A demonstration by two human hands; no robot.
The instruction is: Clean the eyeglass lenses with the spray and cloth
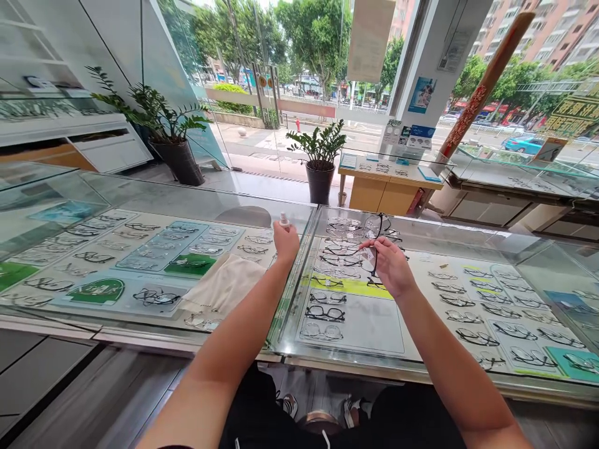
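My left hand (286,242) is closed around a small white spray bottle (284,220), whose top pokes out above the fingers. My right hand (389,262) pinches a pair of dark-framed glasses (374,226) by the frame, held above the glass counter, with one lens upright beyond the fingers. A cream cloth (227,284) lies on the counter to the left of my left forearm. Under the glass below my right hand, rows of glasses (325,313) rest on a white tray (365,324).
The glass display counter (299,349) spans the view, with many glasses inside on both sides. Beyond it stand two potted plants (321,181) (175,159), a wooden display table (384,193) and a slanted wooden pole (486,81). Large windows face a street.
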